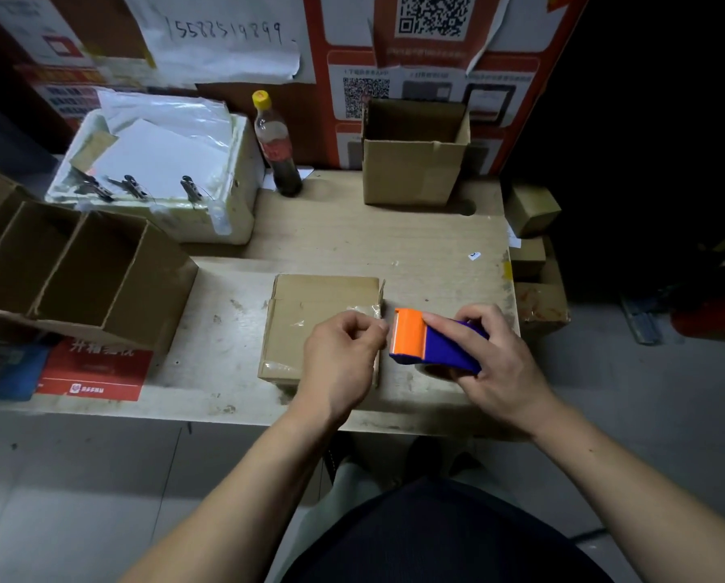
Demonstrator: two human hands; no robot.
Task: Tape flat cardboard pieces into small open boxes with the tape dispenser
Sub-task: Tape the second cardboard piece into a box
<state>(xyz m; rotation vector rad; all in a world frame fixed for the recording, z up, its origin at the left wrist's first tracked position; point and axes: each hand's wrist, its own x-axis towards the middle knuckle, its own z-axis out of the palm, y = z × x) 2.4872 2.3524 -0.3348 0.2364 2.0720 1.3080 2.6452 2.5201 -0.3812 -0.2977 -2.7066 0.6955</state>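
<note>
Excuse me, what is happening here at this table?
A person is taping a cardboard box on the wooden table. The right hand grips the orange and blue tape dispenser at the box's right edge. The left hand pinches the tape there. Finished open boxes stand at the left.

Pretty dim here, light's mostly on my table [339, 241] from overhead; right side goes black, corners vignette, wide-angle bends edges, slight blur.

A parcel-packing station: QR-code posters [432, 18], open cartons [411, 157], worn table [331, 241].
</note>
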